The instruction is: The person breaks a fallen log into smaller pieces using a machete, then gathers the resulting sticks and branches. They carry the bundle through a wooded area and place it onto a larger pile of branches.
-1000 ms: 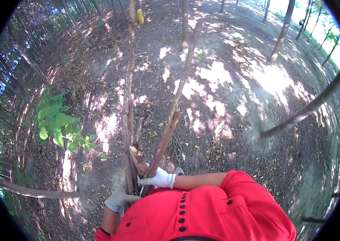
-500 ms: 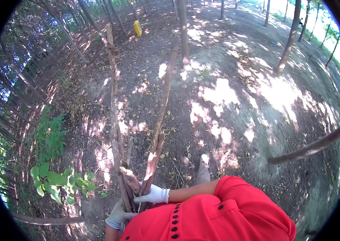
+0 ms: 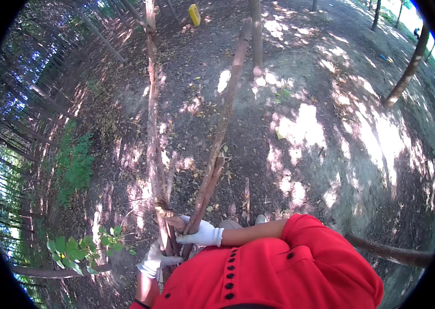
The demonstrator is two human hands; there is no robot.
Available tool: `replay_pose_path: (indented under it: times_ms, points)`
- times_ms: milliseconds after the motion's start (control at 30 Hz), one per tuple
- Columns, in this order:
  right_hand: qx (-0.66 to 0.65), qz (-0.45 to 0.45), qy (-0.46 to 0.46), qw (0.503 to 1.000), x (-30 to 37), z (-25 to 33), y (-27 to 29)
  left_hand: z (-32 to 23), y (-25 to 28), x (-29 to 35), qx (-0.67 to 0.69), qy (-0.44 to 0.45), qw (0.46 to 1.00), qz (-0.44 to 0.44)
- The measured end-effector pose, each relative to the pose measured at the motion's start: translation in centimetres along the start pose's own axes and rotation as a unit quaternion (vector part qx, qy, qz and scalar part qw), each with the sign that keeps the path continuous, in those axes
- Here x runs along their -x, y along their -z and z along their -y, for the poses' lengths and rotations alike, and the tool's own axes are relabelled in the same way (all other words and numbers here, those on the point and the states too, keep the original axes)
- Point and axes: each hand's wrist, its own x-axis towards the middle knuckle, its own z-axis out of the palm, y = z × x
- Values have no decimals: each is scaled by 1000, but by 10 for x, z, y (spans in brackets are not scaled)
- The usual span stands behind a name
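Several long, rough sticks are gathered against my red shirt (image 3: 258, 273), their far ends spreading apart in a V. My right hand (image 3: 204, 234), in a white glove, is wrapped round the lower part of the thick right-hand stick (image 3: 222, 123). Lower and to the left, my left hand (image 3: 154, 261), also white-gloved, grips the bundle near its bottom. The thinner left-hand stick (image 3: 152, 92) rises nearly straight. A short broken stub (image 3: 175, 221) crosses between the two. The lowest ends are hidden by my hands and shirt.
Tree trunks (image 3: 256, 41) stand ahead and at the right (image 3: 407, 67). A yellow container (image 3: 194, 15) lies at the far left-centre. Leafy green shoots (image 3: 76, 252) grow at the left. A curved trunk (image 3: 389, 251) is close on my right. Dry leaves litter the ground.
My hands keep their hold on the sticks. The sticks' far ends now sit higher and farther right in view. The yellow container and trees have shifted up and right as my view moved.
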Motion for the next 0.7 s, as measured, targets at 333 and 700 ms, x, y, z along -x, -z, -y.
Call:
replay_pose_path:
  times_ms: [333, 700]
  points:
    - [-120, 11, -60, 991, -71, 2, 101, -46, 9, -123, 3, 14, 1000, -9]
    - [-67, 48, -183, 980, -263, 45, 238, -138, 86, -312, 92, -18, 996, 12]
